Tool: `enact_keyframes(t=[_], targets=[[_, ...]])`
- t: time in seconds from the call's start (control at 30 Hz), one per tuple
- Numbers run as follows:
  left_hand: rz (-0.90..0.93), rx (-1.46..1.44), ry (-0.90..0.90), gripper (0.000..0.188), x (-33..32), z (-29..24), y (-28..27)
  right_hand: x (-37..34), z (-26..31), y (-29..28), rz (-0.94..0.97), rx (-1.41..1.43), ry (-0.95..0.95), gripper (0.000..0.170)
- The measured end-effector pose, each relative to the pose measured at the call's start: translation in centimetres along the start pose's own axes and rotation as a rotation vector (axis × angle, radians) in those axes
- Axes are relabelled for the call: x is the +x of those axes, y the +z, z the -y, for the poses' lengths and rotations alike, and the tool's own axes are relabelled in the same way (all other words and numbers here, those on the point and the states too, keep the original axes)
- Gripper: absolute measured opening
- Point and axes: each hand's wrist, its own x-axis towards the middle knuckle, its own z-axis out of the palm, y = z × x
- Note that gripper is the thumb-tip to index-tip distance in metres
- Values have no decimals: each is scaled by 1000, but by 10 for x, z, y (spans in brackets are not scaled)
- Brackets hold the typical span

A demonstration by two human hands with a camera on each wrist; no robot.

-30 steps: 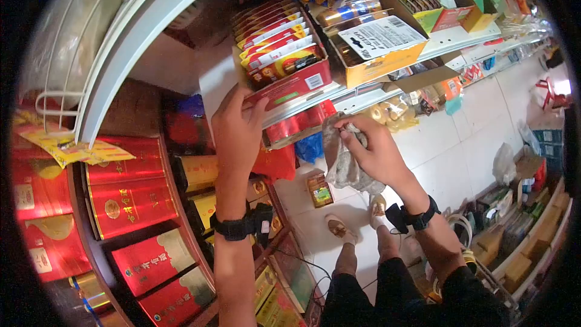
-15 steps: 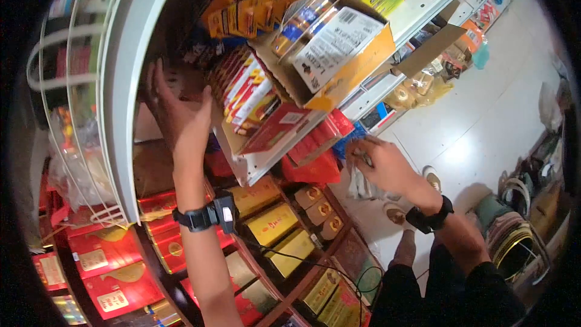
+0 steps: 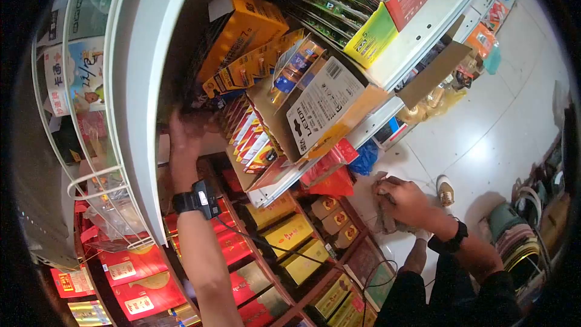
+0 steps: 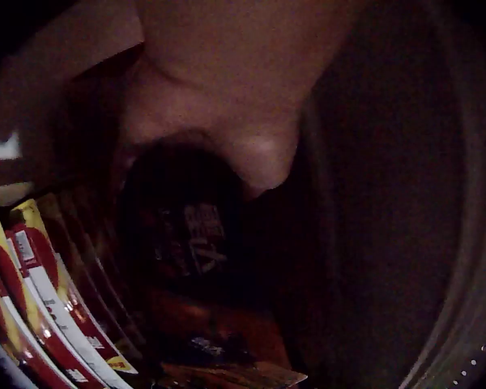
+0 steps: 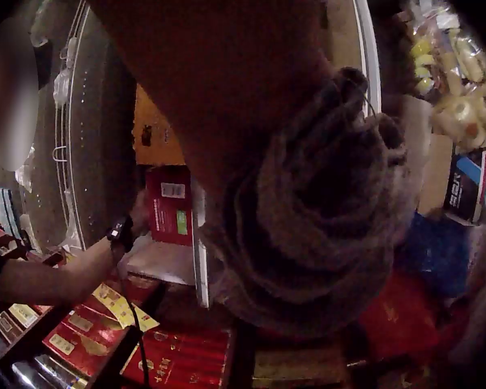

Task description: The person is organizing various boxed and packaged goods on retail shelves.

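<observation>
My left hand (image 3: 184, 136) reaches into the shadow behind a red box (image 3: 273, 172) of red-and-yellow carded packs (image 3: 248, 145) at the shelf's end. In the left wrist view its thumb and fingers grip either side of a dark package (image 4: 196, 235) with white lettering; most of the fingers are lost in the dark. Low over the floor, away from the shelf, my right hand (image 3: 407, 200) holds a bunched grey rag (image 5: 324, 219), which hangs in folds under the fingers. Beside the red box stands an open carton (image 3: 327, 109) with a white label.
A curved white rail with a wire rack (image 3: 97, 191) runs close along my left arm. Orange packs (image 3: 245, 30) stand at the back of the shelf. Below are red and yellow gift boxes (image 3: 281, 230) in wooden compartments. A black cable (image 3: 272, 245) trails from the left wrist.
My left hand has gone from the red box's front corner round behind it, deeper into the shelf. The right hand has drawn lower with the rag. The view has shifted closer to the shelf.
</observation>
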Motion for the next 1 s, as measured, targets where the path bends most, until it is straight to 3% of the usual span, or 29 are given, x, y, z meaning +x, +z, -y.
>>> enact_keyframes(t=[0.13, 0.2, 0.33, 0.4, 0.43, 0.47, 0.53, 0.57, 0.73, 0.8, 0.87, 1.0], targets=[[-105, -59, -53, 48, -1, 3, -2, 1, 1, -16, -14, 23, 79, 31], [133, -145, -39, 45, 1, 4, -11, 3, 2, -21, -17, 23, 72, 30], [305, -334, -112, 42, 0, 13, -36, 9, 33, -45, -47, 61, 49, 24], [116, -81, 108, 45, 1, 24, -32, 17, 49, -58, -67, 89, 7, 23], [108, -89, 107, 45, 1, 29, -35, 20, 56, -63, -87, 123, -34, 22], [145, 475, 442, 42, 7, 35, -43, 23, 62, -65, -120, 131, -53, 21], [44, -291, 13, 43, 16, 20, -36, 28, 74, -72, -115, 140, -54, 22], [37, -292, 16, 43, 13, 21, -41, 29, 79, -72, -122, 151, -52, 23], [19, 326, 453, 37, -1, 34, -48, 26, 83, -55, -140, 151, -49, 25], [16, 456, 536, 37, -11, 35, -40, 20, 78, -42, -147, 167, -45, 25], [-134, 204, 346, 34, -25, 31, -32, 12, 72, -30, -75, 136, -57, 20], [-252, 127, 336, 32, -29, 35, -28, -5, 65, -10, 3, 120, -13, 22]])
